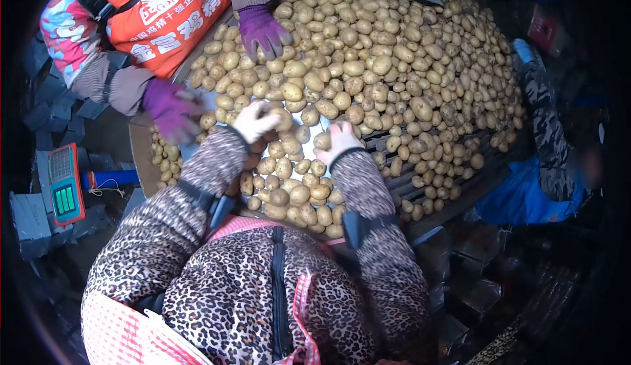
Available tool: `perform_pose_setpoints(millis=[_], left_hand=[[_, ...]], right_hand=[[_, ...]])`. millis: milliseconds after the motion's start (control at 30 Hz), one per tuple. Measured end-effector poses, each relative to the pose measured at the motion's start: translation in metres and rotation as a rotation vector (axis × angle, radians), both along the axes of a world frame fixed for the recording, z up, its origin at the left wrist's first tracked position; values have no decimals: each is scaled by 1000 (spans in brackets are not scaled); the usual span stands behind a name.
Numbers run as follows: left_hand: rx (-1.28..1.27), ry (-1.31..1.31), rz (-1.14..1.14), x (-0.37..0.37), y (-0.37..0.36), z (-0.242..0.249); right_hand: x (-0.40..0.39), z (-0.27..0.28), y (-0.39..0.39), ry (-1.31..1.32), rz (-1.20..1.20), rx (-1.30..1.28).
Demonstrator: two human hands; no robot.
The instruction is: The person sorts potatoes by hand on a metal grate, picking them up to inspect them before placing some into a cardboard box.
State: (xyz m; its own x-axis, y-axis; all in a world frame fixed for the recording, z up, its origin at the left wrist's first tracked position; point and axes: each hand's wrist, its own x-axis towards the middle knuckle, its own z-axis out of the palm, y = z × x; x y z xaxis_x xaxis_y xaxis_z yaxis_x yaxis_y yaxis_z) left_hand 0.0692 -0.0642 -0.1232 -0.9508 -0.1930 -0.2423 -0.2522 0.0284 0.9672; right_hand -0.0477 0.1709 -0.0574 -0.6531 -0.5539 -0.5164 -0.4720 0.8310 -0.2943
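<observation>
A big heap of potatoes (pixel 394 56) covers the sorting table in front of me. My left hand (pixel 255 122) is closed, thumb and fingers around a potato (pixel 283 120) at the near edge of the heap. To its right, my right hand (pixel 340 139) curls its fingers against another potato (pixel 322 141). Between and below both hands, smaller potatoes (pixel 299 194) lie close to my body. A pale strip of the table surface (pixel 314 135) shows between the potatoes there.
Across to the left, a co-worker in an orange apron (pixel 167 26) works with purple gloves (pixel 263 33) at the heap. A scale (pixel 66 184) stands far left. Dark slats (pixel 394 161) lie under the potatoes at right. Another person's camouflage sleeve (pixel 545 128) is at the right edge.
</observation>
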Motion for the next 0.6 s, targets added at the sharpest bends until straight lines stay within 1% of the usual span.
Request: perform_pose_setpoints(millis=[33, 67, 133, 167, 200, 267, 333, 367, 400, 433, 467, 500, 533, 567, 600], left_hand=[[493, 8, 25, 8, -3, -3], [928, 78, -31, 14, -3, 0], [1028, 107, 69, 3, 14, 37], [971, 86, 7, -14, 9, 6], [511, -65, 93, -35, 22, 17], [-282, -257, -101, -64, 52, 38], [-969, -426, -417, -83, 76, 47], [-923, -370, -419, -82, 76, 31], [-1003, -369, -436, -80, 79, 41], [-960, -344, -467, -76, 77, 49], [-913, -321, -499, -66, 75, 60], [-879, -206, -382, -50, 75, 62], [-577, -17, -273, -32, 69, 44], [-44, -59, -291, -18, 59, 28], [489, -97, -288, -4, 50, 19]], right_hand=[[-3, -36, 29, -105, -6, -323], [-6, -70, 59, -206, -7, -646], [-2, -73, 95, -1120, -451, -1156], [5, -33, 98, -1264, -604, -1203], [2, -50, 107, -1441, -577, -1400], [2, -9, 105, -1324, -748, -1325], [-9, -18, 103, -1015, -839, -1091], [-18, -27, 99, -862, -868, -974], [-24, -32, 85, -612, -778, -946], [-31, -34, 76, -458, -679, -865], [-33, -14, 60, -308, -579, -778], [-41, 8, 45, -102, -448, -529], [-49, 21, 31, 95, -315, -278], [-58, 18, 14, 232, -208, -214], [-66, 20, -2, 281, -49, -113]])
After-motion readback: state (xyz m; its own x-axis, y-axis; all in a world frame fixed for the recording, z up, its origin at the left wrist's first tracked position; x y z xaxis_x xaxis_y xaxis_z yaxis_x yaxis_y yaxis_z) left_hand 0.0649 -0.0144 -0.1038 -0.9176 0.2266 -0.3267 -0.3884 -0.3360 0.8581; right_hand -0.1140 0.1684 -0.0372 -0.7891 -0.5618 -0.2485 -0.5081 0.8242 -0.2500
